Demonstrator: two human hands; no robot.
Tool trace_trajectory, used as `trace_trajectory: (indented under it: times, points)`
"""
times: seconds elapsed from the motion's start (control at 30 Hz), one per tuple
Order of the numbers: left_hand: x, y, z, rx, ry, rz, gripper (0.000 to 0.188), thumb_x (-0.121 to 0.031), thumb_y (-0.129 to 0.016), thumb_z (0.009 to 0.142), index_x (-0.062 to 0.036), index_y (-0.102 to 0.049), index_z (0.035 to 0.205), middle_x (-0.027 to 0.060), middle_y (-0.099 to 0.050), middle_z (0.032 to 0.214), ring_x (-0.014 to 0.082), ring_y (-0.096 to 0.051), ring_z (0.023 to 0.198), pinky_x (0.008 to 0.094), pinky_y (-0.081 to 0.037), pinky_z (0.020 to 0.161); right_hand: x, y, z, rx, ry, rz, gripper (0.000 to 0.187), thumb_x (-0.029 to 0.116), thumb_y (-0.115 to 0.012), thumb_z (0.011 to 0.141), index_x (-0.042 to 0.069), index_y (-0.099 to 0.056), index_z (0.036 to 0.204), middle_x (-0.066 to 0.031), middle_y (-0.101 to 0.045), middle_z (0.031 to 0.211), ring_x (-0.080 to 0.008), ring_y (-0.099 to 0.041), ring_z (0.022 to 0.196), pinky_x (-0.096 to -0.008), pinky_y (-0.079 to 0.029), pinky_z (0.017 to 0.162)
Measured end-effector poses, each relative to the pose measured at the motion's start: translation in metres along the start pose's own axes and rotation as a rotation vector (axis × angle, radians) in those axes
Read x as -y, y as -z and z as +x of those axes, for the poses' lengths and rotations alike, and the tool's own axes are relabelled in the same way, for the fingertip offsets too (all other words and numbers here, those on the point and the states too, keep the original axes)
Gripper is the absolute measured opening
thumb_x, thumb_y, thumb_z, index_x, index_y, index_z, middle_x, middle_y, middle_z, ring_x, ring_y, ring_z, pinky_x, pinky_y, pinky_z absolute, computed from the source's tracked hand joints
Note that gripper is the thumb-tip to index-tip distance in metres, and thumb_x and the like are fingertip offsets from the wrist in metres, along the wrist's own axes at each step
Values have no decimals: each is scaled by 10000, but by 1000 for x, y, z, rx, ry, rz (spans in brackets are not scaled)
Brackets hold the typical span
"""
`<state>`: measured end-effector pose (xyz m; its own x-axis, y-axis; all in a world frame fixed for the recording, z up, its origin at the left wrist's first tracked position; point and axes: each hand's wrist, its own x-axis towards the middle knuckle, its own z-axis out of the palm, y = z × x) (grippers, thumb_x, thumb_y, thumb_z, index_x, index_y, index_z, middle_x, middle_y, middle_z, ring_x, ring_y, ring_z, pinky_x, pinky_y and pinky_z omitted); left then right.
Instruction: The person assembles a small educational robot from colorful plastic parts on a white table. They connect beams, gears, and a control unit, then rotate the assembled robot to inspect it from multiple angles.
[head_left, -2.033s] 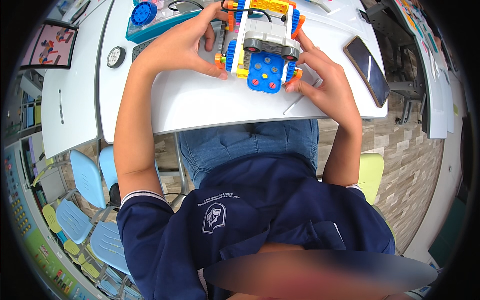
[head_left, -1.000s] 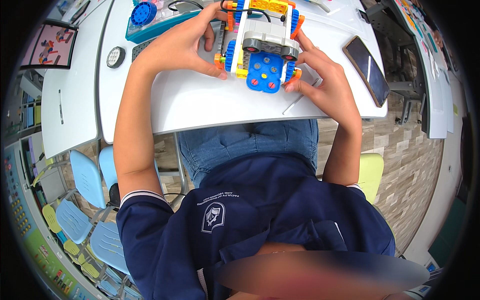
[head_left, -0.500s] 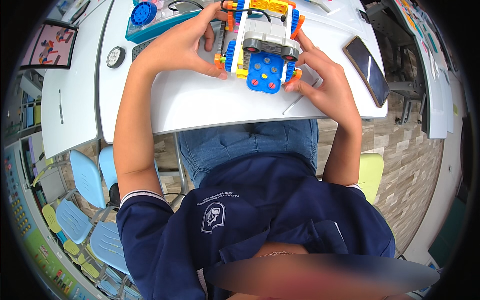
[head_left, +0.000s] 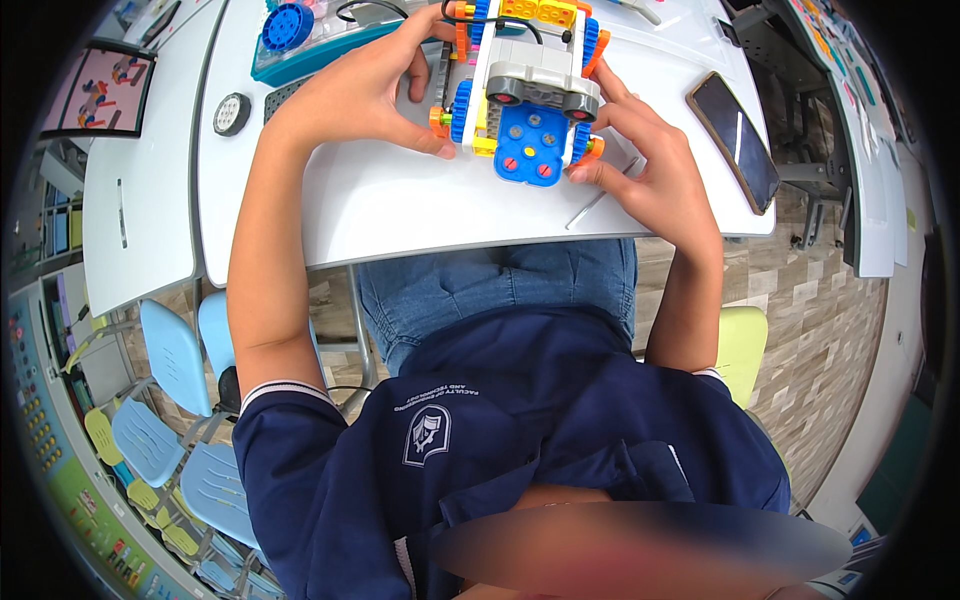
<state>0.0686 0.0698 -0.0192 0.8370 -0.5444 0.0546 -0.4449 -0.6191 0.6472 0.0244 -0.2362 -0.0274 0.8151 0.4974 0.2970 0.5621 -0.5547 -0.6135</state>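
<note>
A toy robot [head_left: 530,138] built of plastic bricks stands on the white table, at its far side from me. It has a white frame, blue gear wheels, orange and yellow pieces, a blue panel and a grey two-eyed sensor block [head_left: 540,78]. My left hand [head_left: 365,95] curves round its left side, thumb by an orange piece and fingers behind. On the other side my right hand [head_left: 650,150] grips it, the thumb touching the lower right orange piece. Some fingertips of both hands are hidden by the robot. A black cable runs over its top.
A smartphone [head_left: 733,140] lies to the right. Near my right hand is a thin metal rod [head_left: 600,195]. At left are a white-faced wheel [head_left: 232,114], a teal tray [head_left: 300,66] with a blue wheel [head_left: 287,27] and a screen [head_left: 98,92]. Blue chairs [head_left: 175,355] stand lower left.
</note>
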Motion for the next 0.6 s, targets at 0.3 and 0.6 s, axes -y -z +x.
trace_trajectory:
  times: [0.3,0.6]
  points:
    - [2,0,0,2,-7,-18,1221,-221,-856,468,-86,-245,1517,96,-529,1351,196,-572,983,305,-512,904,0,0,0,5,-3,-3,352,230,-829,670,75,-599,887,-159,-432,1474,-401,-513,1240,-548,-343,1110]
    - [1,0,-1,8,12,-18,1229,-225,-858,465,-87,-243,1520,96,-529,1350,200,-575,979,301,-506,899,2,0,0,-1,-10,11,347,203,-825,673,75,-602,906,-165,-447,1461,-396,-504,1251,-548,-342,1109]
